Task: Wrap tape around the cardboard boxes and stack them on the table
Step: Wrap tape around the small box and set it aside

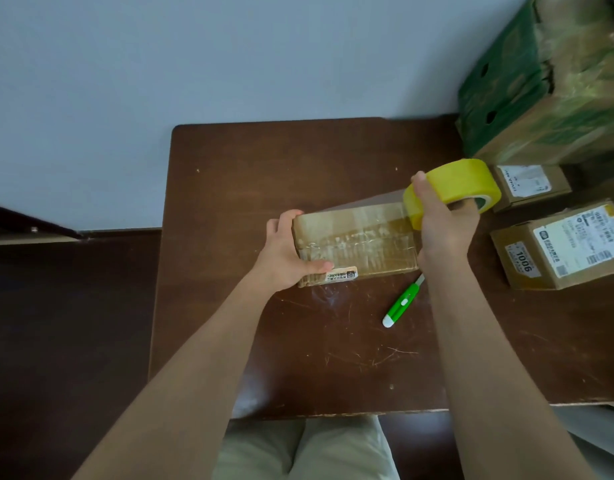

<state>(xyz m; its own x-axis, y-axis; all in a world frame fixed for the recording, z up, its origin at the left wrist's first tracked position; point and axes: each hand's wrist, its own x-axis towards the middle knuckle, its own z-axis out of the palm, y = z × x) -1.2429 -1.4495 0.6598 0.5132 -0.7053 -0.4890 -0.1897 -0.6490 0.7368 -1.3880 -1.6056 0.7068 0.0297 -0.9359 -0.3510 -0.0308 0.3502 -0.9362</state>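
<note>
A flat cardboard box (357,242), shiny with clear tape, lies in the middle of the dark brown table (316,358). My left hand (286,251) grips its left end, thumb on the near face by a small label. My right hand (440,226) holds a yellow tape roll (454,187) just above the box's right end. A strip of clear tape runs from the roll down onto the box top. Two small labelled cardboard boxes, one nearer (558,245) and one farther (528,185), stand on the table at the right.
A green and white box cutter (402,303) lies on the table near the box's right front corner, beside my right forearm. A large green printed carton (547,81) stands at the back right. A pale wall is behind the table.
</note>
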